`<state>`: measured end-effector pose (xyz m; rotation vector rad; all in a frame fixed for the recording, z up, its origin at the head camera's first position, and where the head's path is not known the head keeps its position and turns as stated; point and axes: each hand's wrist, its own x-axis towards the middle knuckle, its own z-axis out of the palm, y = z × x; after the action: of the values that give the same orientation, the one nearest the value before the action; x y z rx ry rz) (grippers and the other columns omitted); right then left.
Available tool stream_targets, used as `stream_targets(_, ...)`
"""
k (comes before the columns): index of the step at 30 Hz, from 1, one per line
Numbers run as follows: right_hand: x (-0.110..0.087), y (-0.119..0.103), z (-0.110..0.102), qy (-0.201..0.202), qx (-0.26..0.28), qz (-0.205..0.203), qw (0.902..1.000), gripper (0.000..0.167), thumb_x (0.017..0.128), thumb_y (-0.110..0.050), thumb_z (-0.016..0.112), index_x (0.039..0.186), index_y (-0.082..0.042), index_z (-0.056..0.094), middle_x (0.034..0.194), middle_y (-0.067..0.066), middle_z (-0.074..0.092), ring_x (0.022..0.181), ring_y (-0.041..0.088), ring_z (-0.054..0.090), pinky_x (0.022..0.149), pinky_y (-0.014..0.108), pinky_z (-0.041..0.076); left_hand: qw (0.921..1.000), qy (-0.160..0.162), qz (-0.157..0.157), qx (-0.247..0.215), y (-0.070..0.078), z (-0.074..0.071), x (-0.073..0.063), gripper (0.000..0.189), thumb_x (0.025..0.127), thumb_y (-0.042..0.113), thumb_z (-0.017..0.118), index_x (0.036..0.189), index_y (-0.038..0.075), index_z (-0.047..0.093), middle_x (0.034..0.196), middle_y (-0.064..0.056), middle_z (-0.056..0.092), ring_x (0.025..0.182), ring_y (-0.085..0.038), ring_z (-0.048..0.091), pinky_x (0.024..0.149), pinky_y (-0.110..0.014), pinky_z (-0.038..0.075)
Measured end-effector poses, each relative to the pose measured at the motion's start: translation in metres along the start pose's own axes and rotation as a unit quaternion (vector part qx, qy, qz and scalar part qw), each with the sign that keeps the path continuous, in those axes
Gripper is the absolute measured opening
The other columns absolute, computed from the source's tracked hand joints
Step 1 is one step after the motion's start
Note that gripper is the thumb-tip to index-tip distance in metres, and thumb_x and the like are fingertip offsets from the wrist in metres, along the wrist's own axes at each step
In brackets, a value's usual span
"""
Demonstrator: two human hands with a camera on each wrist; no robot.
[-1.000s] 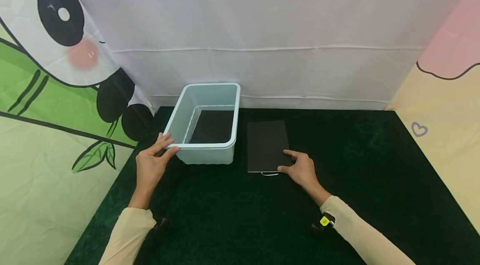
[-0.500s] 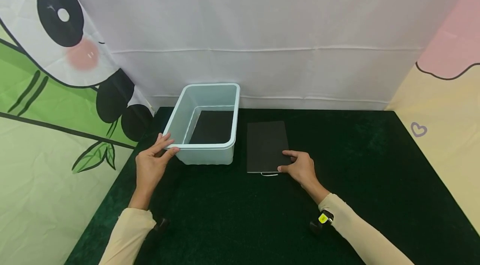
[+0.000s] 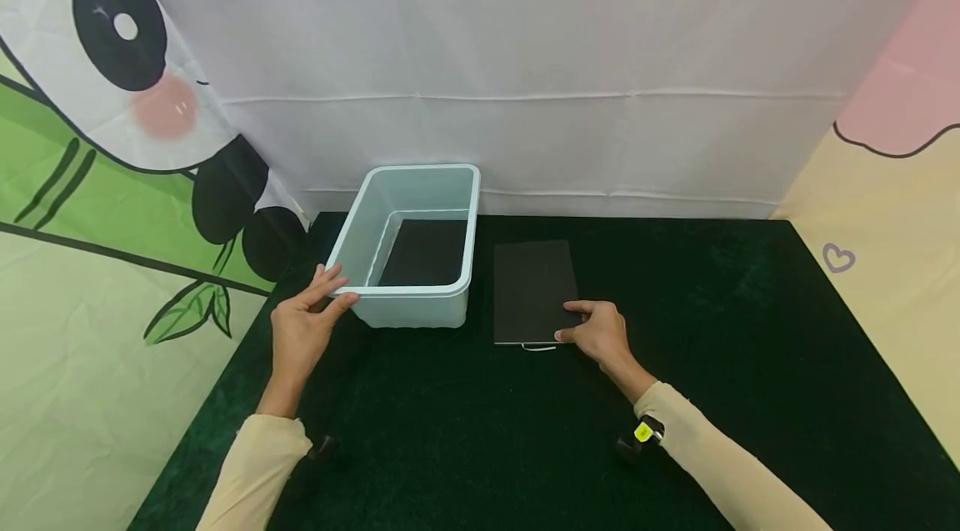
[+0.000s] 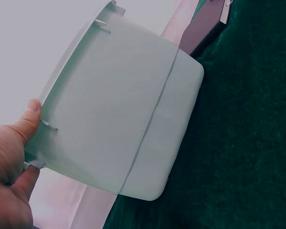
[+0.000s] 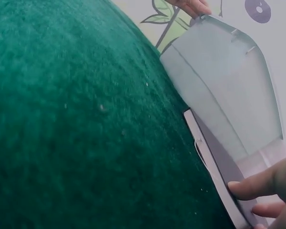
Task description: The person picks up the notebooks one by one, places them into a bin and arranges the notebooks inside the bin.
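In the head view, a pale blue plastic bin (image 3: 408,310) stands left of centre. My left hand (image 3: 303,335) holds its near left corner, thumb on the front rim and fingers over the left rim. The left wrist view shows the same hand (image 4: 12,164) gripping the rim beside the bin's wall (image 4: 105,105). A black notebook (image 3: 532,285) lies to the bin's right, a white ribbon at its near edge. Upon its near right corner rests my right hand (image 3: 600,331), thumb and forefinger nearly straight. Close up, the right thumb (image 5: 250,186) lies on the cover above the pale page edge (image 5: 205,157).
A flat black rectangle (image 3: 423,252) lies on the bin's floor. Dark green velvety cloth (image 3: 465,431) covers the table. A white fabric backdrop (image 3: 525,56) hangs behind, with cartoon-printed panels (image 3: 82,331) at the sides.
Both hands keep their places on the bin and the notebook. The right wrist has shifted very slightly up and left; bin and notebook stay where they are.
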<state>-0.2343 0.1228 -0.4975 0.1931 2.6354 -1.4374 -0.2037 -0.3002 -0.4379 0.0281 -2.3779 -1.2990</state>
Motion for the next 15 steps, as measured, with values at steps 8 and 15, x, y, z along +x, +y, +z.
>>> stream_targets(8,-0.01,0.002,0.001,0.006,-0.039,-0.074,0.9965,0.066,0.089,-0.023,0.08,0.146,-0.002,0.054,0.149,0.027,0.051,0.131,0.041,0.054,0.105,0.059,0.048,0.9999,-0.002,0.0,-0.014,0.002,0.0,0.0,0.036,0.089,0.02,0.08,0.124,0.01,0.075,0.143,0.001,0.061,0.146,-0.013,0.041,0.11,-0.037,0.043)
stream_targets(15,-0.012,0.01,0.01,0.04,-0.118,-0.123,0.9845,0.083,0.085,-0.036,0.084,0.148,0.004,0.048,0.142,0.028,0.056,0.125,0.043,0.052,0.108,0.06,0.04,0.9998,0.001,0.011,-0.017,0.001,-0.001,0.0,0.035,0.09,0.014,0.08,0.123,0.008,0.075,0.143,0.0,0.061,0.146,-0.013,0.042,0.11,-0.028,0.044)
